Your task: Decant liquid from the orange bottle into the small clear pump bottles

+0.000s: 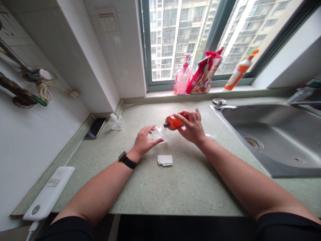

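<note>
One clear plastic container (159, 134): gripped by the fingers of your left hand (144, 140) over the desk (175, 192), apparently for steadiness.
One orange-red translucent bottle (175, 122): clamped in the fingers of your right hand (193, 127), tipped near level, seemingly to bring its dark mouth (166, 125) to that container.
Folded white paper (165, 160): one, nearer you.

- Bottle (173, 123) is orange-red, its neck (166, 125) near-black.
- Container (158, 135) is clear and colourless.
- Folded paper (165, 160) is plain white.
- Countertop (180, 192) is pale grey-green with darker specks.
- Watch strap (130, 163) and sleeve (69, 230) are black.
- Pump bottle (182, 80) is pink.
- Bag (204, 75) is red, patterned with white.
- Squeeze bottle (238, 75) is orange and white.
- Sink (278, 134) is silver-grey.
</note>
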### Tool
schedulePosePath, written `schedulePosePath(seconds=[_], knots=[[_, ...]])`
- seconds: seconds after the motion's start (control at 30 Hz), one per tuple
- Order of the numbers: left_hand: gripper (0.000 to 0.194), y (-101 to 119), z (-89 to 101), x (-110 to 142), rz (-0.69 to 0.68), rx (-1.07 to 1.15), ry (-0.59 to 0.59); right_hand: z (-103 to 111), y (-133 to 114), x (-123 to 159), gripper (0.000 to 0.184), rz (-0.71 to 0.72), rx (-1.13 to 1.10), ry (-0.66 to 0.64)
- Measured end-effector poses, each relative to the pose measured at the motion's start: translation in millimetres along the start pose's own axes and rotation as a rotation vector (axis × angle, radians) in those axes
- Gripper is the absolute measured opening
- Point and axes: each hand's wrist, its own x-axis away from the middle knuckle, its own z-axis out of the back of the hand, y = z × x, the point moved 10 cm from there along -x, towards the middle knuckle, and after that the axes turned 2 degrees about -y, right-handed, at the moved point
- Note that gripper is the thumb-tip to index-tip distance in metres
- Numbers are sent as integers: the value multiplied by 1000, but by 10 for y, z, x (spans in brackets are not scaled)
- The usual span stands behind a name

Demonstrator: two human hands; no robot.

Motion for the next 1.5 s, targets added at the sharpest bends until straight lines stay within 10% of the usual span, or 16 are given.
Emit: schedulePosePath(seconds=[1.5], knots=[[75,3,-11,-1,-7,-8,-7,0,2,-12,88,-16,9,-27]])
